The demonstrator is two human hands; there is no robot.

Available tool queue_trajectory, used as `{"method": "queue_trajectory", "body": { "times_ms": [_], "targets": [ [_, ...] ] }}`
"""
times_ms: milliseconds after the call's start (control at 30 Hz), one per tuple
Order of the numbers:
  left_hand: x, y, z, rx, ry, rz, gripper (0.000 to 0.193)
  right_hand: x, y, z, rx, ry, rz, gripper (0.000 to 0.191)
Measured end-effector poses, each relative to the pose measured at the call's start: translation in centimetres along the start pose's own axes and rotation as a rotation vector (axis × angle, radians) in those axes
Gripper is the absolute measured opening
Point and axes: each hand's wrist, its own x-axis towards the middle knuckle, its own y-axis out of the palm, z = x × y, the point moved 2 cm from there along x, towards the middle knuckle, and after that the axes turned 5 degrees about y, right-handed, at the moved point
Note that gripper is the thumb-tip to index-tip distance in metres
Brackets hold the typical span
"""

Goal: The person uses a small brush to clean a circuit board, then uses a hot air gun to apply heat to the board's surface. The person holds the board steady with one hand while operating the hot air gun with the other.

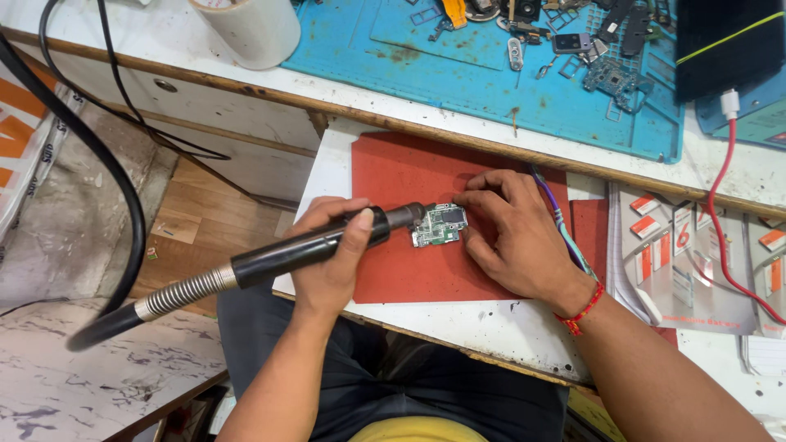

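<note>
Left hand [332, 254] is wrapped fully round a black hot-air wand [311, 244], thumb over the top, nozzle tip right at the left edge of a small green circuit board [440, 225]. Right hand [516, 237] lies flat-ish, fingers half curled, holding nothing but w/ fingertips pinning the board's right edge down. Board sits mid red mat [409, 274], near the back edge of the small white worktop [491, 331]. Risks, as I judge them: fingertips are v. close to the nozzle, so a burn is likely if the wand drifts right; board is only held by finger pressure, so a nudge from the tip could slide or flip it; heat held too long on one spot could lift tiny parts or scorch the mat; the stiff hose [176, 295] hanging off the left edge could tug the wand off aim. Materials: wand is smooth matte black tube, hose is ribbed metal spring then thick black rubber; board is thin, rigid, rectangular w/ silvery shields; red mat looks soft, slightly grainy, rubbery; blue mat [491, 82] behind is stained, littered w/ small phone parts; tape roll [250, 29] at back left; red cable [720, 213] trails at right; thread band on right wrist.
</note>
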Motion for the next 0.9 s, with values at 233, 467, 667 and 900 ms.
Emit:
{"method": "queue_trajectory", "body": {
  "times_ms": [233, 467, 667, 900],
  "targets": [
    [0.3, 0.3, 0.1, 0.069, -0.074, -0.144, 0.032, 0.0, -0.2, 0.0, 0.014, -0.013, -0.01, 0.037],
    [0.2, 0.6, 0.3, 0.058, 0.016, -0.015, 0.032, 0.0, -0.2, -0.1, 0.014, -0.009, -0.005, 0.037],
    [0.3, 0.5, -0.1, 0.09, 0.0, -0.015, 0.033, 0.2, -0.4, 0.0, 0.008, -0.01, -0.011, 0.038],
    [0.3, 0.5, 0.1, 0.065, 0.021, -0.033, 0.033, 0.1, -0.3, 0.1, 0.01, -0.015, -0.009, 0.038]
  ]
}}
